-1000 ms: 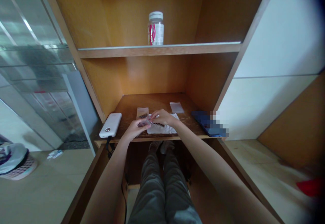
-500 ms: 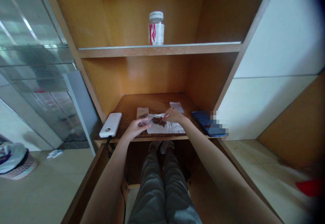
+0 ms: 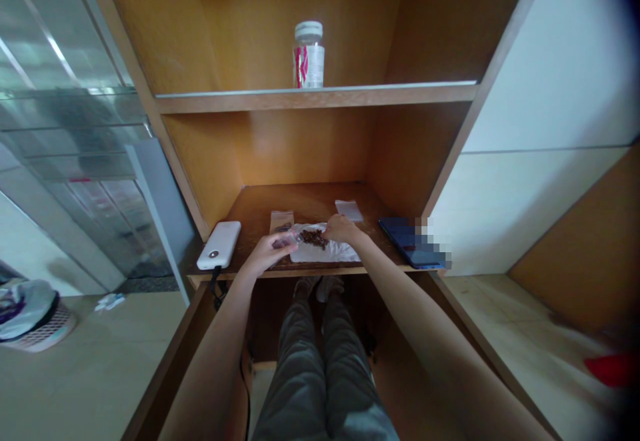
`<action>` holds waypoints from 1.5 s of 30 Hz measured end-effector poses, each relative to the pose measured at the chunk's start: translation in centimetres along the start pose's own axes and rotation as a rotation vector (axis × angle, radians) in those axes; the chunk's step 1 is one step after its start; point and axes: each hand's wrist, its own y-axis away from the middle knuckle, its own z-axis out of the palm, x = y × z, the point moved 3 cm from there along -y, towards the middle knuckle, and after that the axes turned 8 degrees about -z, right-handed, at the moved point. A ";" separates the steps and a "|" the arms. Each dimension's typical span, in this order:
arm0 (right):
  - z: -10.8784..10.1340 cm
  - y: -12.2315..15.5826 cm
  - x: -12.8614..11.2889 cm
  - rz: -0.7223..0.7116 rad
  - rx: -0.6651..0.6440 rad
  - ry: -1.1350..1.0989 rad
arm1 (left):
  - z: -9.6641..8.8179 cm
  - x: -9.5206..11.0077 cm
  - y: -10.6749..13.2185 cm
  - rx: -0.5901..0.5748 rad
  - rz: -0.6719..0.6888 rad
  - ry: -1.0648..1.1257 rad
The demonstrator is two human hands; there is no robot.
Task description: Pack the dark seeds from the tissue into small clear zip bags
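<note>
Head view. Left hand [image 3: 265,252]: fingers gripping a clear bag [image 3: 290,239], held at the left edge of the paper. Right hand [image 3: 341,227]: fingers bent downward at the right edge of the pile; whether they pinch any pieces cannot be told. Pile [image 3: 314,238]: small dark-brown pieces, loose, lying on the paper between the two hands. Paper [image 3: 306,255]: white, creased, near the front edge of the board [image 3: 305,194]. Second bag [image 3: 283,217]: just behind the left hand, dark contents in its lower part. Third bag [image 3: 349,211]: flat, translucent, behind the right hand. Power bank [image 3: 219,245]: white, far left, cable [image 3: 216,281] attached. Phone [image 3: 406,239]: dark, right end, partly pixelated. Bottle [image 3: 309,55]: white-capped, upright, upper shelf [image 3: 225,102].
</note>
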 end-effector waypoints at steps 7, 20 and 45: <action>0.3 -0.4 0.1 0.078 0.003 -0.009 | 0.0 -0.3 -0.1 0.000 -0.001 0.015; -1.9 0.6 -1.5 -0.026 0.195 -0.306 | 0.0 -0.2 -0.1 -0.005 0.026 -0.003; -2.9 4.1 -2.7 -0.238 -0.088 0.019 | -0.1 0.1 0.0 0.012 0.003 0.002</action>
